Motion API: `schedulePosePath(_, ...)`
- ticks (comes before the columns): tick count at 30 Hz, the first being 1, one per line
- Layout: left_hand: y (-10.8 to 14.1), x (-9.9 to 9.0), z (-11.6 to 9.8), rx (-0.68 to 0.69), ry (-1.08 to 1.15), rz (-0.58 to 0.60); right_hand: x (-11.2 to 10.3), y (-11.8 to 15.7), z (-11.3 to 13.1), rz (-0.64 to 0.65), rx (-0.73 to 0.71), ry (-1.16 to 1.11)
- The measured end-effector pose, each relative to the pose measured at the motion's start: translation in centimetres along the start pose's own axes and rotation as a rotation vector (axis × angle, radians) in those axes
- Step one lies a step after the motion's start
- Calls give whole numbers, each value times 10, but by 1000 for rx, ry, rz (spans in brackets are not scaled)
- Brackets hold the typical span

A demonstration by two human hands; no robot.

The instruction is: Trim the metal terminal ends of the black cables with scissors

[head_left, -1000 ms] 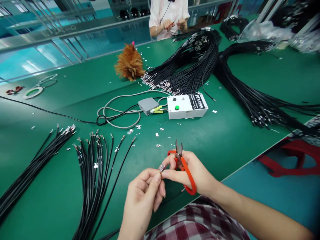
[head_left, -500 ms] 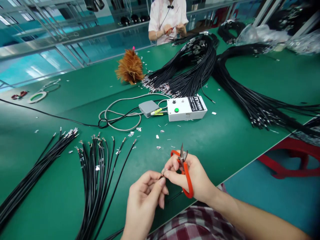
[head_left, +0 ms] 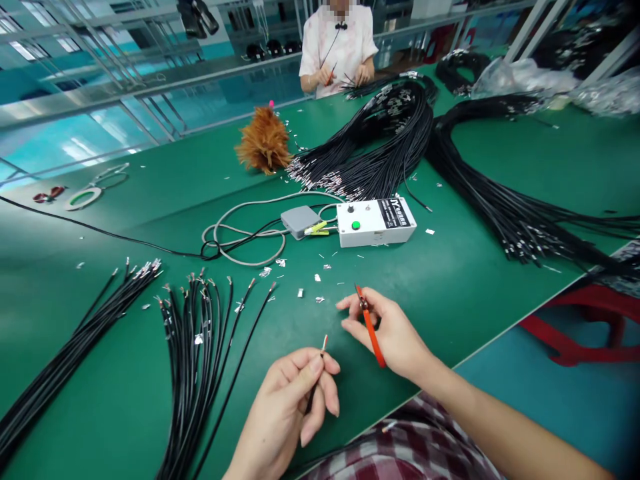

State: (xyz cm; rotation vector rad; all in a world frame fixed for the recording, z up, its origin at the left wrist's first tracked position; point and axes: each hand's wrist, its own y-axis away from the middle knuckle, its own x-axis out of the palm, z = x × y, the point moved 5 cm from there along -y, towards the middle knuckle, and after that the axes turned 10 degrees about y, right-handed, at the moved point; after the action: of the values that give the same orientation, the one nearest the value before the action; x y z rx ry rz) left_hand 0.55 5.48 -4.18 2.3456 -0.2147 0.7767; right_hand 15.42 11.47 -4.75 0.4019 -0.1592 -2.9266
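Observation:
Between the thumb and fingers of my left hand (head_left: 295,393) is a black cable (head_left: 311,399), its stripped end with thin wires pointing up. My right hand (head_left: 387,327) is a little way off to the right, wrapped around orange-handled scissors (head_left: 371,332) whose short blades point up and away. The two hands are apart. Left of them lie a loose bundle of black cables (head_left: 187,373) with bared ends and a tighter cable bundle (head_left: 95,320). Another cable end (head_left: 389,427) shows against the checked cloth on my lap.
Beyond my hands stand a white control box (head_left: 377,223) and a grey block (head_left: 300,221) with coiled leads. Large cable bundles (head_left: 380,140) and a brown feather duster (head_left: 264,141) lie farther back. A co-worker (head_left: 337,50) works across the green table (head_left: 150,220). Silvery scraps are scattered about.
My right hand has drawn away from the left, turning the scissors. The cable's stripped end now shows above my left fingers. A silvery scrap now lies on the table ahead of them.

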Motion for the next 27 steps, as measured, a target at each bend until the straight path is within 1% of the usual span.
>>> schedulePosePath(2,-1,1,0,9,-26,-14,11,8,4,125,20,-165)
schedulePosePath(4,-2,2,0,16,-52,-18,23,15,8,198,59,-342)
schedulePosePath(6,-2,1,1,23,-71,-20,32,17,10,203,78,-484)
schedulePosePath(9,-1,-1,3,49,-119,-45,38,16,9,175,95,-590)
schedulePosePath(12,2,-2,0,114,-221,-99,34,14,7,164,119,-607)
schedulePosePath(17,8,1,-6,228,-359,-211,18,15,9,95,112,-471)
schedulePosePath(20,8,4,-6,250,-426,-220,20,17,10,95,109,-477)
schedulePosePath(25,8,3,-2,293,-478,-266,25,20,8,5,103,-507)
schedulePosePath(27,9,2,-2,319,-489,-291,25,20,7,-10,109,-508)
